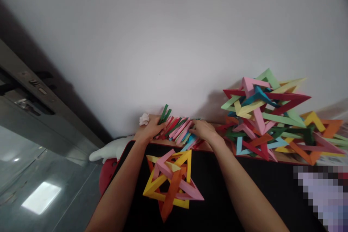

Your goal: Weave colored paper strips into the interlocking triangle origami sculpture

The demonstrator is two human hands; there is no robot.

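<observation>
L hand (152,129) at approx 11 o'clock, fingers partly curled, at the L end of a row of folded paper strips (176,129). Green strips (164,114) stick up right by its thumb; can't tell if they're gripped or just touched. R hand (203,129) at approx 1 o'clock, fingers bent down over the R end of the row; grip hidden, can't tell if it's closed on anything.

Strips (pink, red, green, blue, mixed) lie slanted between the hands on the brown bench (138,130), along the wall (174,43), just past the black mat (212,185). Crumpled white paper (144,119) just beyond L hand, toward 11.

Star model (170,177) in pink, yellow & orange sits on the mat at 6 o'clock from the strips, between the forearms, neither hand on it. Pile of star models (265,110), multicolor, at 2–3 o'clock, well apart from the strips, some stacked on others.

Step in hand, my read: handling the loose strips at both ends of the row. Picking one out would call for a light fingertip pinch (strips are packed close, neighbors could drag or crease).
</observation>
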